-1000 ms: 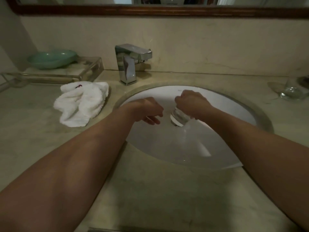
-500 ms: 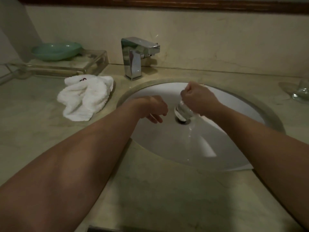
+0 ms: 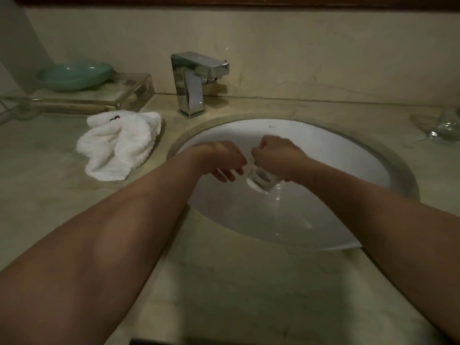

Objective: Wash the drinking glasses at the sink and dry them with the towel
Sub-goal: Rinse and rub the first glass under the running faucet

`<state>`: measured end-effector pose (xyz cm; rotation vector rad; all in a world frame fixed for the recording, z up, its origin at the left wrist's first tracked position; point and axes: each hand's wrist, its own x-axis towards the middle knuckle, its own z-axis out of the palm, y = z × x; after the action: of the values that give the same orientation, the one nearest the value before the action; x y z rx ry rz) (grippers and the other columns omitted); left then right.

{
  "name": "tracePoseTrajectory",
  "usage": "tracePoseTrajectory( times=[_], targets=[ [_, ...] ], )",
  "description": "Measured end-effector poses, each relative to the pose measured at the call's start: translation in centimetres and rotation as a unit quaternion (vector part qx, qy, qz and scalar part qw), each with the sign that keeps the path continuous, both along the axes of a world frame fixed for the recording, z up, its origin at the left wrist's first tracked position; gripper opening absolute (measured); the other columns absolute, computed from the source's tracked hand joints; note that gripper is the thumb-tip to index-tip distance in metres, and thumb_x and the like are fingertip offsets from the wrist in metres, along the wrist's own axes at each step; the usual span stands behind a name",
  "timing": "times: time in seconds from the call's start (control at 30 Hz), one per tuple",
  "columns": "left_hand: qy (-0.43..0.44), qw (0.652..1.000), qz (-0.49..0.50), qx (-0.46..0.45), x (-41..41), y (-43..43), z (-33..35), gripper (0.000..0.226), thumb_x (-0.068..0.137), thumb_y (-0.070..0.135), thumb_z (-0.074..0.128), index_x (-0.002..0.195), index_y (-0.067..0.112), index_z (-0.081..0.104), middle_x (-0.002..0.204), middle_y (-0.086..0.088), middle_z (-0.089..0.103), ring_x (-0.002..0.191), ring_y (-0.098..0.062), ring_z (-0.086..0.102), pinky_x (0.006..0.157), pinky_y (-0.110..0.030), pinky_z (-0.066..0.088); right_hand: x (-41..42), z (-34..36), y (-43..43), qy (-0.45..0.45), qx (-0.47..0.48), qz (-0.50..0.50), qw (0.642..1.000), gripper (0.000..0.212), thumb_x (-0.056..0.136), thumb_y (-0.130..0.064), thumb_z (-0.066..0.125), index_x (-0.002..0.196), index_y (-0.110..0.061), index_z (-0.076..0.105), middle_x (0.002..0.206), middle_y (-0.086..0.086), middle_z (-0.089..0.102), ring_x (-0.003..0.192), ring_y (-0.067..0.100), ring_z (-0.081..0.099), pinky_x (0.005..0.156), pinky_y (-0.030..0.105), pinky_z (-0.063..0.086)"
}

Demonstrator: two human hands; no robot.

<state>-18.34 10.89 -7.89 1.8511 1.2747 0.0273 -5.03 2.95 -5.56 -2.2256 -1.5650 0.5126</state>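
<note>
Over the white sink basin, my right hand grips a clear drinking glass from above; the glass is tilted with its end toward me and to the left. My left hand hangs just left of the glass with its fingers loosely curled and holds nothing. A crumpled white towel lies on the counter left of the basin. A second clear glass stands on the counter at the far right edge, partly cut off.
A chrome tap stands behind the basin; no water stream shows. A green dish sits on a clear tray at the back left. Beige stone counter surrounds the basin.
My hands have drawn closer together over the basin, and the glass stays in my right hand. The view has tilted down slightly.
</note>
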Motion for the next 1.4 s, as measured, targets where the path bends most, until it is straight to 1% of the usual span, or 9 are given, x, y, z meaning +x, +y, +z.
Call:
tracePoseTrajectory(
  times=[0.13, 0.27, 0.37, 0.5, 0.63, 0.73, 1.07, 1.33, 1.4],
  targets=[
    [0.012, 1.0, -0.005, 0.002, 0.1, 0.0, 0.0, 0.026, 0.106, 0.021, 0.047, 0.128, 0.016, 0.062, 0.113, -0.002, 0.073, 0.094, -0.024, 0.072, 0.082, -0.036, 0.061, 0.3, -0.1, -0.3, 0.011, 0.034, 0.0, 0.999, 0.03, 0.097, -0.04, 0.042, 0.109, -0.019, 0.06, 0.101, 0.009, 0.064, 0.088, 0.03, 0.064, 0.083, 0.048, 0.059],
    [0.008, 1.0, -0.002, -0.004, 0.1, 0.0, -0.1, 0.025, 0.106, 0.021, 0.046, 0.125, 0.017, 0.062, 0.111, -0.002, 0.073, 0.09, -0.023, 0.071, 0.079, -0.036, 0.06, 0.1, -0.2, -0.5, 0.016, -0.015, 0.016, 1.0, 0.027, 0.097, -0.039, 0.047, 0.103, -0.021, 0.065, 0.093, 0.007, 0.062, 0.08, 0.026, 0.062, 0.073, 0.043, 0.062],
    [0.011, 1.0, -0.004, 0.003, 0.1, 0.1, -0.1, 0.025, 0.106, 0.022, 0.048, 0.123, 0.015, 0.064, 0.106, -0.001, 0.073, 0.091, -0.023, 0.072, 0.08, -0.036, 0.061, -0.1, -0.3, -0.1, 0.031, 0.039, 0.014, 0.999, 0.026, 0.093, -0.037, 0.045, 0.099, -0.026, 0.067, 0.098, 0.008, 0.066, 0.084, 0.027, 0.062, 0.073, 0.04, 0.059],
    [0.006, 1.0, -0.004, -0.001, 0.0, -0.1, 0.1, 0.023, 0.106, 0.02, 0.048, 0.122, 0.017, 0.063, 0.108, -0.002, 0.073, 0.09, -0.023, 0.071, 0.083, -0.037, 0.06, -0.1, -0.3, -0.5, 0.023, -0.004, 0.009, 1.0, 0.026, 0.097, -0.039, 0.046, 0.089, -0.024, 0.067, 0.088, 0.006, 0.065, 0.076, 0.026, 0.063, 0.067, 0.039, 0.06],
    [0.004, 1.0, 0.0, -0.008, -0.2, 0.2, -0.1, 0.024, 0.107, 0.02, 0.047, 0.123, 0.015, 0.064, 0.109, -0.003, 0.073, 0.089, -0.023, 0.07, 0.08, -0.036, 0.06, -0.4, -0.3, -0.4, 0.037, 0.026, 0.002, 0.999, 0.029, 0.098, -0.038, 0.045, 0.096, -0.022, 0.069, 0.084, 0.003, 0.063, 0.076, 0.023, 0.063, 0.064, 0.033, 0.055],
    [0.001, 1.0, 0.001, -0.003, -0.1, 0.1, -0.1, 0.025, 0.106, 0.02, 0.046, 0.121, 0.014, 0.065, 0.103, -0.002, 0.073, 0.087, -0.023, 0.07, 0.074, -0.034, 0.06, -0.7, -0.3, -0.7, 0.06, 0.018, -0.003, 0.998, 0.029, 0.096, -0.037, 0.047, 0.094, -0.021, 0.071, 0.089, 0.007, 0.068, 0.078, 0.026, 0.065, 0.07, 0.04, 0.061],
    [-0.02, 1.0, 0.005, -0.009, 0.0, 0.1, -0.3, 0.023, 0.105, 0.019, 0.053, 0.118, 0.009, 0.068, 0.104, -0.002, 0.075, 0.09, -0.023, 0.071, 0.082, -0.036, 0.06, 0.2, -0.2, -0.7, 0.061, 0.017, -0.018, 0.998, 0.027, 0.097, -0.04, 0.049, 0.098, -0.021, 0.069, 0.086, 0.003, 0.064, 0.075, 0.023, 0.063, 0.061, 0.032, 0.053],
    [-0.043, 0.999, 0.009, -0.031, 0.0, 0.2, -0.2, 0.022, 0.105, 0.024, 0.054, 0.111, 0.012, 0.071, 0.107, -0.004, 0.076, 0.087, -0.022, 0.073, 0.071, -0.032, 0.061, -0.2, -0.2, -1.1, 0.094, 0.031, -0.001, 0.995, 0.028, 0.095, -0.036, 0.048, 0.091, -0.019, 0.07, 0.09, 0.008, 0.067, 0.075, 0.027, 0.064, 0.056, 0.032, 0.05],
    [-0.06, 0.997, 0.026, -0.04, 0.1, 0.2, -0.1, 0.022, 0.106, 0.023, 0.051, 0.108, 0.012, 0.07, 0.104, -0.005, 0.075, 0.088, -0.025, 0.074, 0.075, -0.035, 0.061, 0.0, -0.4, -0.7, 0.107, 0.066, -0.005, 0.992, 0.029, 0.096, -0.035, 0.045, 0.094, -0.019, 0.069, 0.097, 0.01, 0.068, 0.081, 0.029, 0.065, 0.063, 0.036, 0.055]
  ],
)
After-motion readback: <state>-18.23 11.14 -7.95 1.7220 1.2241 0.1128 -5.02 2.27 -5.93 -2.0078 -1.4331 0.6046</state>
